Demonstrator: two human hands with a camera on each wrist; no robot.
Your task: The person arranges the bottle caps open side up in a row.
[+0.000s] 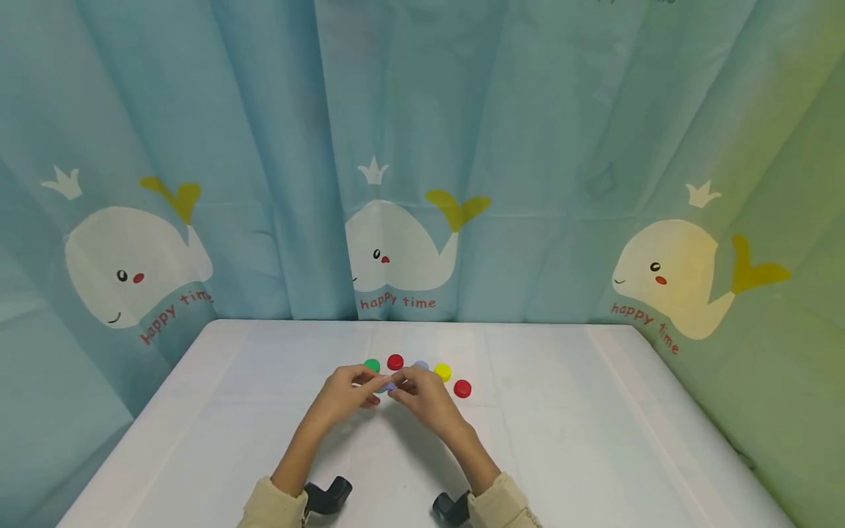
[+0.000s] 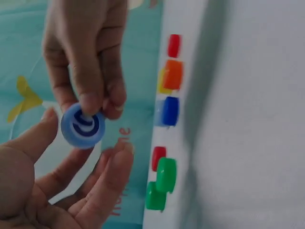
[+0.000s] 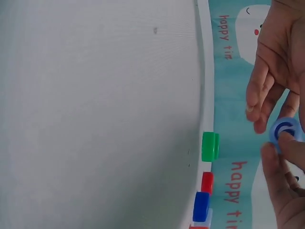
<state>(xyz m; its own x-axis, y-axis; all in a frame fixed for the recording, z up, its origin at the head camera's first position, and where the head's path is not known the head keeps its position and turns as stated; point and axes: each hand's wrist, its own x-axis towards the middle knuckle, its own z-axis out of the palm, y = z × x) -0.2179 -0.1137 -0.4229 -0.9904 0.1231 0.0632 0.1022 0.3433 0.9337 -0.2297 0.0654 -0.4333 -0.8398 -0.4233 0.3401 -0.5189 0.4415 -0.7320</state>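
Note:
My right hand (image 1: pixel 428 397) pinches a light blue round bottle cap (image 2: pixel 82 140) between thumb and fingers, above the table. Its flat face carries a dark blue curved mark. Around the cap's other side is my left hand (image 1: pixel 342 394), thumb and fingers spread apart and loosely bent. Its thumb tip and forefinger lie close to the cap's edge; whether they touch it I cannot tell. Beyond the hands lie more caps: green (image 1: pixel 372 364), red (image 1: pixel 394 361), light blue (image 1: pixel 421 365), yellow (image 1: pixel 443 372) and another red one (image 1: pixel 463 389). An orange cap (image 2: pixel 173 75) and a dark blue cap (image 2: pixel 171 111) show in the left wrist view.
A white table (image 1: pixel 581 425) spreads beneath the hands. Behind it hangs a blue-green curtain (image 1: pixel 548 147) printed with whales, reaching round both sides. Black wrist mounts (image 1: pixel 330 496) sit by the beige sleeves (image 1: pixel 273 504).

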